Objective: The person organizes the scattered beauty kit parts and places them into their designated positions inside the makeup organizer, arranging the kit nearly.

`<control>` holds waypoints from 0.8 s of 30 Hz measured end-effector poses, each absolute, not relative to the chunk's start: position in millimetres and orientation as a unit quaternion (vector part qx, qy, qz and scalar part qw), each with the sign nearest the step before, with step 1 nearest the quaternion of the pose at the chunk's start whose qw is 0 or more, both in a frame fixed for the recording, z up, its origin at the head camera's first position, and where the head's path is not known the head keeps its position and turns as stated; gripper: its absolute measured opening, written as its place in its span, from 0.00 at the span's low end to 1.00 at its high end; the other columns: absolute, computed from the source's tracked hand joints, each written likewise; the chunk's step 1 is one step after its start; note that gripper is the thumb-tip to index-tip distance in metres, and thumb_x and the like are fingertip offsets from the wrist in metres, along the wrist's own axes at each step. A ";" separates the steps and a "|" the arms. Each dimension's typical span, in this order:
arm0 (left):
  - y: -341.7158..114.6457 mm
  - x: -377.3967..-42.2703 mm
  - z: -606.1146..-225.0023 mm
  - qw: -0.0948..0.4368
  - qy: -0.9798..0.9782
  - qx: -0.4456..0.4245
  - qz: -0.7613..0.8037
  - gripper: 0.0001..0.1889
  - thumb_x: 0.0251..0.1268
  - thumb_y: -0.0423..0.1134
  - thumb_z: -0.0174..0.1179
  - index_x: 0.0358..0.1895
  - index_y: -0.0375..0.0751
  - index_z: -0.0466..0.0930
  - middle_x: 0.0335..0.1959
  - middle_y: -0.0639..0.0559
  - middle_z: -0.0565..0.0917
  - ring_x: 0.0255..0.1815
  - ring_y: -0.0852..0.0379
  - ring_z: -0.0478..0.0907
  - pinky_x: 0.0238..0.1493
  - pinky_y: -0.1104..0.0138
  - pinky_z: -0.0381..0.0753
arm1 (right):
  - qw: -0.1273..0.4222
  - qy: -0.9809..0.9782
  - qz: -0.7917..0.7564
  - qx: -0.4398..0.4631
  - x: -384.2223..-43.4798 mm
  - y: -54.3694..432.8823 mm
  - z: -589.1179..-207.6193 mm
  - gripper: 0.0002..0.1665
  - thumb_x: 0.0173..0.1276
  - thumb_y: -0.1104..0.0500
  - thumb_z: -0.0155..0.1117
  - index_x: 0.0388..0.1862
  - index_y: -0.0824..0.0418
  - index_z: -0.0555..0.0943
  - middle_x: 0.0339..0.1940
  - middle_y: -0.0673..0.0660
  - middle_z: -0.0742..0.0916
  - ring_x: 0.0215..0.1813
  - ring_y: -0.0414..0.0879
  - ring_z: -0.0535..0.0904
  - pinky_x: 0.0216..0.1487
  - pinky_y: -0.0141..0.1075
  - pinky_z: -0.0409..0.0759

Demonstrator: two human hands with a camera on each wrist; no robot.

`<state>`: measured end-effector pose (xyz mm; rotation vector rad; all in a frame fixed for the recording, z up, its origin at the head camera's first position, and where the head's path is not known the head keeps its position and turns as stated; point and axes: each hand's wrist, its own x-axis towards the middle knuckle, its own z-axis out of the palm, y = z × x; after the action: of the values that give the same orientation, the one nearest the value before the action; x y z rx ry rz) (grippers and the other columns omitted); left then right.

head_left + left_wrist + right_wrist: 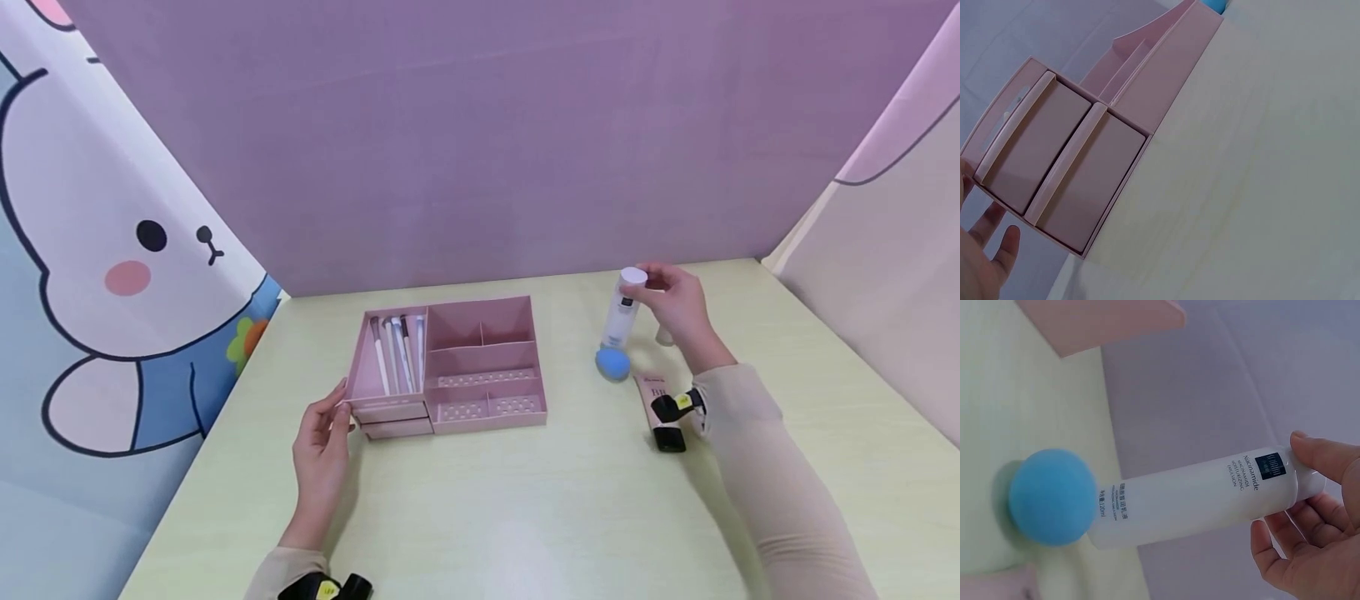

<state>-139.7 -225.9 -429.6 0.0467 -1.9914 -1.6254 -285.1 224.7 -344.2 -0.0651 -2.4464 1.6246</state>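
My right hand grips a white lotion bottle near its cap, thumb on one side and fingers on the other. The bottle stands slightly tilted in the head view, its base just behind a blue makeup sponge. At the left, my left hand holds the front left corner of a pink makeup organizer between thumb and forefinger. Its other fingers hang spread beside the organizer's side. Several makeup brushes lie in the organizer's left compartment, above two closed drawers.
A pink tube with a black cap lies on the table below the sponge. Partly behind the right wrist is a small pale object. A purple backdrop rises behind the table, with a cartoon-printed cloth at the left.
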 end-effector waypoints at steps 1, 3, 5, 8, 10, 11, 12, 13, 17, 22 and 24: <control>-225.7 -139.7 -429.1 0.282 -0.743 0.018 -0.606 0.13 0.76 0.30 0.52 0.59 0.29 0.74 0.64 0.55 0.79 0.57 0.69 0.76 0.47 0.78 0.79 | 0.105 -0.829 0.548 -0.020 -284.5 223.3 -341.8 0.32 0.68 0.51 0.70 0.64 0.67 0.75 0.52 0.55 0.80 0.52 0.43 0.73 0.58 0.38 0.76; -225.2 -139.8 -428.4 0.282 -0.743 0.019 -0.607 0.13 0.77 0.30 0.51 0.58 0.29 0.74 0.64 0.54 0.79 0.56 0.69 0.76 0.47 0.78 0.79 | 0.110 -0.831 0.545 -0.013 -282.6 220.1 -337.2 0.32 0.67 0.51 0.70 0.64 0.67 0.75 0.53 0.56 0.81 0.53 0.43 0.74 0.59 0.38 0.75; -225.2 -139.8 -428.5 0.282 -0.742 0.021 -0.607 0.13 0.77 0.30 0.51 0.58 0.29 0.75 0.64 0.54 0.79 0.56 0.69 0.76 0.47 0.78 0.79 | 0.116 -0.832 0.542 -0.003 -281.1 216.8 -333.4 0.33 0.67 0.52 0.71 0.64 0.67 0.75 0.53 0.57 0.81 0.53 0.44 0.74 0.59 0.39 0.76; -225.2 -139.7 -428.6 0.282 -0.743 0.023 -0.606 0.13 0.77 0.31 0.51 0.58 0.29 0.75 0.64 0.54 0.79 0.55 0.69 0.77 0.46 0.78 0.79 | 0.124 -0.833 0.540 0.010 -278.7 211.2 -327.9 0.32 0.67 0.52 0.71 0.64 0.68 0.75 0.53 0.56 0.82 0.53 0.43 0.74 0.59 0.39 0.76; -225.4 -139.8 -429.0 0.282 -0.744 0.024 -0.606 0.13 0.77 0.31 0.51 0.58 0.29 0.74 0.64 0.54 0.79 0.55 0.69 0.77 0.47 0.78 0.79 | 0.130 -0.830 0.542 0.020 -278.0 207.6 -325.0 0.32 0.66 0.53 0.72 0.64 0.68 0.75 0.52 0.56 0.82 0.52 0.42 0.75 0.59 0.39 0.76; -225.3 -139.8 -429.1 0.282 -0.744 0.025 -0.605 0.13 0.77 0.31 0.51 0.58 0.30 0.75 0.64 0.54 0.79 0.56 0.69 0.77 0.47 0.78 0.79 | 0.132 -0.829 0.544 0.023 -277.6 205.7 -323.4 0.32 0.66 0.53 0.72 0.63 0.68 0.76 0.51 0.55 0.82 0.52 0.42 0.75 0.58 0.39 0.76; -225.4 -139.9 -429.1 0.282 -0.745 0.026 -0.604 0.13 0.77 0.31 0.51 0.58 0.29 0.74 0.64 0.54 0.79 0.56 0.69 0.76 0.47 0.78 0.79 | 0.135 -0.828 0.544 0.026 -277.2 203.8 -321.9 0.31 0.66 0.53 0.72 0.63 0.67 0.76 0.51 0.54 0.83 0.51 0.41 0.75 0.58 0.38 0.76; -225.5 -140.1 -429.2 0.281 -0.745 0.027 -0.604 0.13 0.77 0.31 0.51 0.58 0.30 0.75 0.64 0.54 0.79 0.56 0.69 0.76 0.47 0.78 0.79 | 0.138 -0.827 0.545 0.031 -277.1 201.9 -320.5 0.31 0.65 0.54 0.72 0.63 0.67 0.77 0.50 0.54 0.83 0.51 0.41 0.76 0.57 0.38 0.76; -225.3 -140.2 -428.8 0.282 -0.745 0.027 -0.604 0.13 0.77 0.31 0.51 0.58 0.30 0.75 0.64 0.55 0.79 0.56 0.69 0.76 0.47 0.78 0.79 | 0.138 -0.819 0.554 0.047 -275.7 194.0 -314.3 0.29 0.65 0.55 0.73 0.61 0.67 0.78 0.48 0.53 0.83 0.50 0.41 0.77 0.55 0.37 0.76; -225.7 -139.8 -428.9 0.281 -0.745 0.023 -0.604 0.13 0.76 0.30 0.52 0.59 0.29 0.75 0.64 0.56 0.79 0.56 0.70 0.76 0.46 0.79 0.78 | 0.126 -0.819 0.557 0.047 -273.9 182.1 -305.8 0.27 0.65 0.56 0.73 0.61 0.65 0.78 0.50 0.57 0.83 0.50 0.44 0.76 0.55 0.39 0.76; -225.6 -139.7 -428.6 0.281 -0.745 0.024 -0.604 0.13 0.76 0.30 0.52 0.58 0.29 0.75 0.64 0.55 0.79 0.56 0.70 0.76 0.46 0.78 0.79 | 0.122 -0.823 0.552 0.048 -273.9 177.1 -302.9 0.27 0.65 0.55 0.73 0.61 0.64 0.79 0.52 0.58 0.83 0.51 0.46 0.77 0.55 0.40 0.77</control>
<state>-139.7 -225.6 -428.6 0.0636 -1.9975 -1.6194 -273.9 177.1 -302.9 0.1402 -2.4024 1.6119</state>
